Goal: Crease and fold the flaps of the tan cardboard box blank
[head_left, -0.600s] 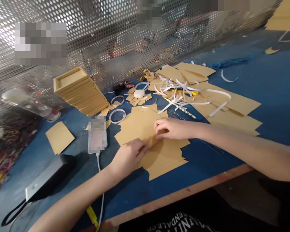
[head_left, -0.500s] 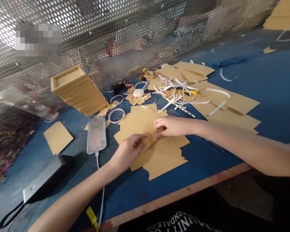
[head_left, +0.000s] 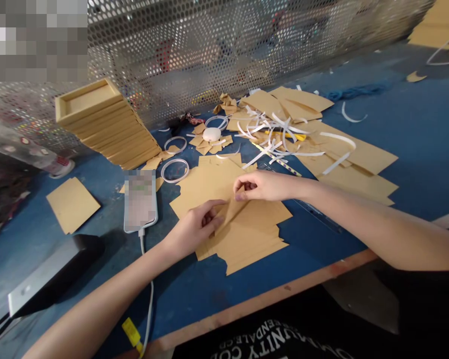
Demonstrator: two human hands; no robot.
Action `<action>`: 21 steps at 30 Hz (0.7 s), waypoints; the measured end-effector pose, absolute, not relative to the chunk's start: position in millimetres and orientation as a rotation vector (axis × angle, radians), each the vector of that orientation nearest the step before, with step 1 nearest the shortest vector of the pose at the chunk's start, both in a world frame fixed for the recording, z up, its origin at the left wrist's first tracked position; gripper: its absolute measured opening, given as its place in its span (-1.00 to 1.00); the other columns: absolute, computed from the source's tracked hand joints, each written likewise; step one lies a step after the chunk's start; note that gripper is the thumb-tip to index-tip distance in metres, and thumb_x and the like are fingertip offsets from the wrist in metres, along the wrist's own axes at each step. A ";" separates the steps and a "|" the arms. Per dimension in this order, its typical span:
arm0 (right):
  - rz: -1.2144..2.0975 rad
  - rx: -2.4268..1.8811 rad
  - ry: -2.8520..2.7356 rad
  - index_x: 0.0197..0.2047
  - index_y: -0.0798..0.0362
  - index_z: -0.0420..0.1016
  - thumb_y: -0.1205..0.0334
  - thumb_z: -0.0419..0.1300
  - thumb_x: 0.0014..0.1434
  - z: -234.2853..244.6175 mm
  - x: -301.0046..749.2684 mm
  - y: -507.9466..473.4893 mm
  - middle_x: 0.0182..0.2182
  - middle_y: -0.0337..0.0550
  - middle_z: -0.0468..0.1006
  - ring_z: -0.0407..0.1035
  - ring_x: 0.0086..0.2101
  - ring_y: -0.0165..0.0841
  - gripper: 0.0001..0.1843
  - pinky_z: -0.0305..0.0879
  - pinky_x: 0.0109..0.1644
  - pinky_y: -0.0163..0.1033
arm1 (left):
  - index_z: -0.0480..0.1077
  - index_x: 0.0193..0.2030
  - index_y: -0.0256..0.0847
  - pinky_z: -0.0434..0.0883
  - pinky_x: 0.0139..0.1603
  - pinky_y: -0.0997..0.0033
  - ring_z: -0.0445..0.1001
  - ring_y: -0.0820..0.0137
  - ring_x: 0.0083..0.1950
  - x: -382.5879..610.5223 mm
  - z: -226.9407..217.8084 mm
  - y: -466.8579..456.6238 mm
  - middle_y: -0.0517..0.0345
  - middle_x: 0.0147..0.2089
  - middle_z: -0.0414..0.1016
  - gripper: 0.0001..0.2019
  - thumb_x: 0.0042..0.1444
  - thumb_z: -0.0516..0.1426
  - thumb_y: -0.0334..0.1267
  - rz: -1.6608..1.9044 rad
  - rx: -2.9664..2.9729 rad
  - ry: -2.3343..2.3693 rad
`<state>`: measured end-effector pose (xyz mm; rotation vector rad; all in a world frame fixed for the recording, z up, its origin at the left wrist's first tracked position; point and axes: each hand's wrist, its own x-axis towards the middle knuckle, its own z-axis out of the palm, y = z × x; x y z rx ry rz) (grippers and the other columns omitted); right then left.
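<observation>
Left hand (head_left: pixel 196 227) rests on the stack of cut kraft-card sheets (head_left: pixel 243 234) at the near middle of the blue worktable (head_left: pixel 415 129). Its fingers are curled and pinch the lower end of a raised flap (head_left: pixel 230 212) on the top sheet; the thumb lies along the flap's left edge.

Layout, left to right:

- Far left, near edge: a dark flat object (head_left: pixel 48 284) with a pale end face. What it is cannot be told from this view.
- Beyond it: a single loose card rectangle (head_left: pixel 73 204) lying flat on the table.
- Against the perforated metal screen (head_left: pixel 194 55): a leaning stack of shallow card trays (head_left: pixel 105 124), tilted to the left.
- Just left of the left hand: a phone (head_left: pixel 140 199) lying flat, with a white cable (head_left: pixel 147 309) running from its near end toward the table edge.
- Behind the sheets: two clear tape rings (head_left: pixel 174 170), card offcuts and a small white round object (head_left: pixel 211 133).
- Centre: the raised flap, held at both ends.
- Right hand (head_left: pixel 262 185): closed in a pinch on the upper end of the same flap, knuckles up, forearm lying across the table toward the right.
- Right of centre: a spread of larger card sheets (head_left: pixel 355 164) covered with curled white paper strips (head_left: pixel 280 134).
- Far right, rear: a length of blue cord (head_left: pixel 359 91) on the table.
</observation>
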<state>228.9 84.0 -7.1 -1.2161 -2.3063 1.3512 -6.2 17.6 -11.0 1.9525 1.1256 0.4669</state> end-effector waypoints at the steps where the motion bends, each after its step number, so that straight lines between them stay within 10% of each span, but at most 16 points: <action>1: 1.350 -1.233 -2.298 -0.31 0.04 0.48 0.06 0.23 0.11 -7.5 229.1 83.6 -0.52 -0.28 0.37 0.16 -0.49 -0.44 -0.78 0.01 -0.42 -0.28 | 0.33 0.12 -0.21 0.31 -0.51 0.59 0.33 0.59 -0.54 -6.2 -11.2 17.8 0.33 -0.47 0.33 -0.68 0.23 0.06 -0.29 0.463 1.985 1.129; 10: 1.188 -1.262 -2.335 -0.38 0.04 0.46 0.11 0.25 0.11 -14.4 231.3 76.2 -0.54 -0.30 0.34 0.14 -0.50 -0.44 -0.82 -0.03 -0.42 -0.27 | 0.37 0.11 -0.24 0.46 -0.16 0.38 0.49 0.40 -0.19 -10.1 -19.2 22.6 0.05 -0.16 0.52 -0.70 0.36 -0.07 -0.27 0.435 2.521 0.941; 21: 1.007 -1.063 -2.413 -0.39 0.04 0.35 0.18 0.18 0.18 -22.9 232.8 69.7 -0.35 -0.18 0.40 0.26 -0.37 -0.38 -0.84 0.15 -0.30 -0.25 | 0.33 0.17 -0.27 0.47 -0.28 0.38 0.46 0.39 -0.30 -13.0 -23.1 25.0 0.03 -0.26 0.48 -0.60 0.39 -0.20 -0.28 0.340 2.891 0.787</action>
